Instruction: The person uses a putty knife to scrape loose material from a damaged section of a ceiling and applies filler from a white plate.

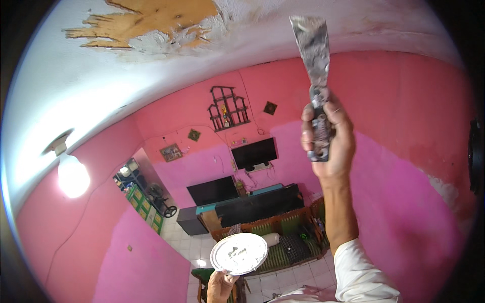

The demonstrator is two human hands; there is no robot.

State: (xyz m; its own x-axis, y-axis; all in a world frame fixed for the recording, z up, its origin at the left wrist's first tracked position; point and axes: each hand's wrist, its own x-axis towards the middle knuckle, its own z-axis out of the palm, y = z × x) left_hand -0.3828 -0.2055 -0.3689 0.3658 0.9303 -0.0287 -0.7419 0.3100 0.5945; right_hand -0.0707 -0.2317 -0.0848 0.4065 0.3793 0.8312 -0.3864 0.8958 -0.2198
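My right hand (336, 136) is raised high and closed around the dark, smeared handle of a putty knife (312, 48). The knife's wide metal blade points up toward the ceiling and carries grey-white smears. Lower down, my left hand (221, 287) grips the near edge of a white plate (252, 242), which holds white paste with some darker bare streaks. Overhead at the upper left, the white ceiling (262, 35) has a ragged broken patch (156, 22) showing brown board, with rough grey-white filler along its lower edge. The blade is to the right of this patch.
A lit bulb (73, 174) hangs from the ceiling at left. Pink walls (394, 111) surround the room. Far below are a wooden sofa (275, 257) with green cushions, two dark televisions (254, 154), a standing fan (160, 199) and a tiled floor (303, 273). A dark shelf (226, 108) hangs on the far wall.
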